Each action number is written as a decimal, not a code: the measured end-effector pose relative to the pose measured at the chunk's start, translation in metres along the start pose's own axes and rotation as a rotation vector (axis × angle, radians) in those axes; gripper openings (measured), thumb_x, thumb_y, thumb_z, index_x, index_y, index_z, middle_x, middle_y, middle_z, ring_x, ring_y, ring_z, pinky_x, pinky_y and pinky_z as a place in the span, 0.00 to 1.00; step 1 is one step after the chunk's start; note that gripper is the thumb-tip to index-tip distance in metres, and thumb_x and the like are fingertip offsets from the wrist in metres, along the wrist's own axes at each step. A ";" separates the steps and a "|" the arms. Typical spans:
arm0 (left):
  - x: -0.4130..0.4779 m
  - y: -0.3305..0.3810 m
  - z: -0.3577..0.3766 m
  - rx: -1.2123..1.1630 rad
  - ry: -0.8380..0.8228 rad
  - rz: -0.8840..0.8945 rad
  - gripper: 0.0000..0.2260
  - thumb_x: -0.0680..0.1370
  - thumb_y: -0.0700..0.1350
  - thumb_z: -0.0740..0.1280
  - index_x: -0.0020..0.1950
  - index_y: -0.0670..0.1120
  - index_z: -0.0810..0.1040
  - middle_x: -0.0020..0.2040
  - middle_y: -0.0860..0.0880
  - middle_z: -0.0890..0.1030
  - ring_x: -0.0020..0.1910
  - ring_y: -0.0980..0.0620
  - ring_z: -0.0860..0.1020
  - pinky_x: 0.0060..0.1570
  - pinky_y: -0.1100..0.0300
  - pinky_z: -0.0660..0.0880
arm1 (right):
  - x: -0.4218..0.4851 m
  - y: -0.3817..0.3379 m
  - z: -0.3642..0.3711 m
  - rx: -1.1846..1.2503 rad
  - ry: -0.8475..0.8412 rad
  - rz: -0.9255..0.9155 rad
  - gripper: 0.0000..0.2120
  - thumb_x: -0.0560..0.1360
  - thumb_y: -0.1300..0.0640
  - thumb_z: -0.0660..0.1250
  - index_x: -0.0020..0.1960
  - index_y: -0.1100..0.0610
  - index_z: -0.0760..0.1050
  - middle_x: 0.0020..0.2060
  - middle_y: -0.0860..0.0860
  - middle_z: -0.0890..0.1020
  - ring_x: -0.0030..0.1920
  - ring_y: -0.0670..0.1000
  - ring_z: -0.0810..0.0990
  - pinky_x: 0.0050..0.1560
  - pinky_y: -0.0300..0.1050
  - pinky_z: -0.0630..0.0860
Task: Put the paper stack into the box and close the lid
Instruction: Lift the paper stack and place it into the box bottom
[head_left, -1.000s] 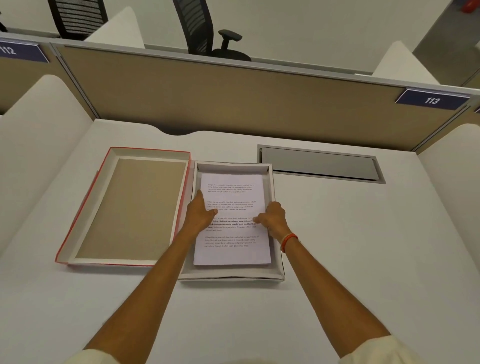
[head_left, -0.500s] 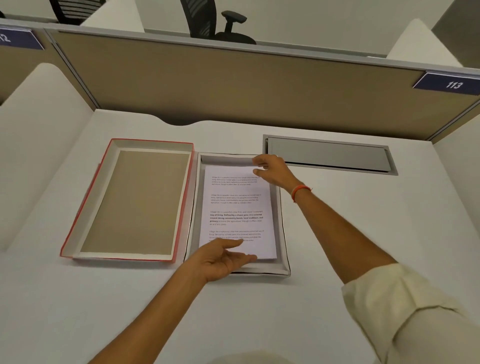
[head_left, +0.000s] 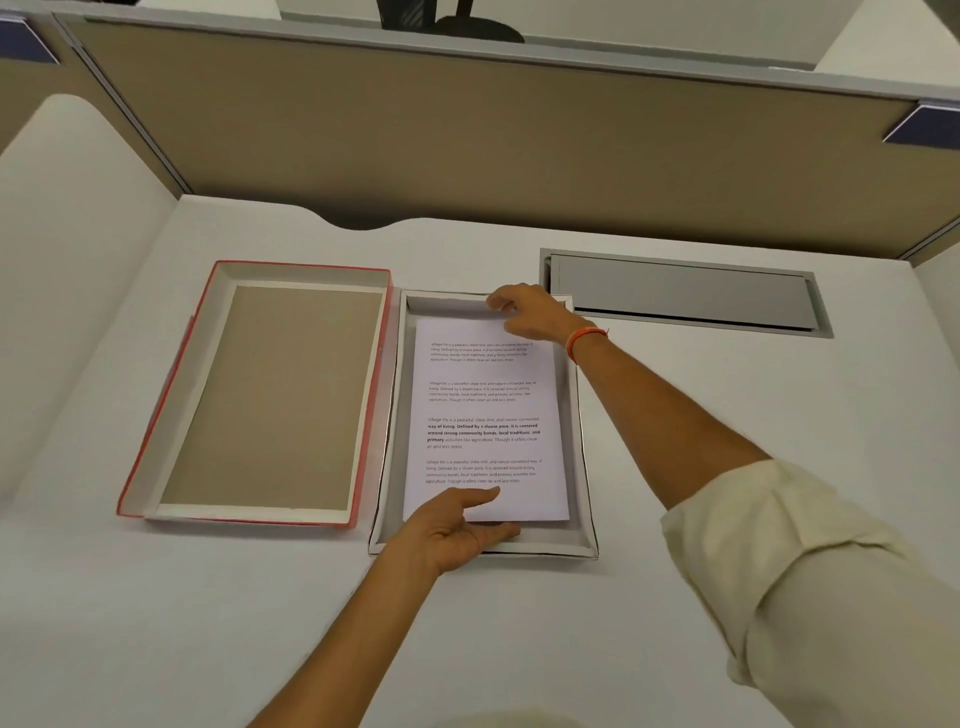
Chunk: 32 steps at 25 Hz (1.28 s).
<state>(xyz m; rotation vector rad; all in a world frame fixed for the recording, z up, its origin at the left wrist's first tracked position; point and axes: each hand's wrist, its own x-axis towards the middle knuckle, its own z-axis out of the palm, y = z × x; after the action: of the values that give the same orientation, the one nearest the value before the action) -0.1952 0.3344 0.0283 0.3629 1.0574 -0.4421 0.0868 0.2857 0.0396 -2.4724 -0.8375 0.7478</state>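
The white paper stack (head_left: 485, 405), printed with text, lies flat inside the shallow white box (head_left: 581, 447) at the desk's middle. The red-edged lid (head_left: 260, 395) lies upside down just left of the box, its brown inside facing up. My left hand (head_left: 457, 527) rests at the stack's near edge, thumb on the top sheet and fingers along the edge. My right hand (head_left: 530, 312) reaches to the stack's far edge by the box's far wall, its fingers touching the paper there. An orange band circles my right wrist.
A grey metal cable hatch (head_left: 680, 291) is set into the white desk (head_left: 727, 415) right of the box. A tan partition (head_left: 467, 140) closes the back, and white side panels stand at both ends.
Both hands left the middle of the sheet: the left slid to the near edge, the right to the far edge. The view has tilted closer over the desk.
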 end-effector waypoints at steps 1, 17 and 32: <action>0.002 0.000 0.000 -0.009 -0.003 0.002 0.18 0.75 0.27 0.67 0.59 0.44 0.76 0.64 0.35 0.76 0.65 0.27 0.73 0.65 0.33 0.72 | 0.003 0.000 0.001 -0.001 -0.010 -0.004 0.21 0.75 0.69 0.62 0.68 0.62 0.72 0.65 0.58 0.76 0.65 0.59 0.75 0.68 0.52 0.72; 0.017 0.006 -0.010 0.052 0.041 -0.088 0.14 0.74 0.26 0.68 0.56 0.38 0.77 0.60 0.30 0.78 0.63 0.29 0.76 0.67 0.40 0.72 | 0.023 0.009 0.006 0.130 -0.117 0.013 0.16 0.81 0.60 0.57 0.61 0.62 0.80 0.64 0.58 0.79 0.64 0.59 0.76 0.66 0.47 0.71; 0.013 0.008 -0.009 0.075 0.034 -0.092 0.12 0.74 0.25 0.67 0.54 0.37 0.76 0.57 0.29 0.79 0.64 0.29 0.76 0.68 0.40 0.71 | 0.021 0.005 0.010 0.143 -0.081 0.037 0.16 0.81 0.59 0.58 0.62 0.62 0.79 0.65 0.57 0.79 0.64 0.59 0.76 0.68 0.49 0.71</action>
<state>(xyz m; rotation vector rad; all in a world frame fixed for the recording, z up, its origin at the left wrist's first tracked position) -0.1927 0.3435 0.0129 0.3908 1.0951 -0.5606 0.0970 0.2978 0.0225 -2.3497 -0.7412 0.8948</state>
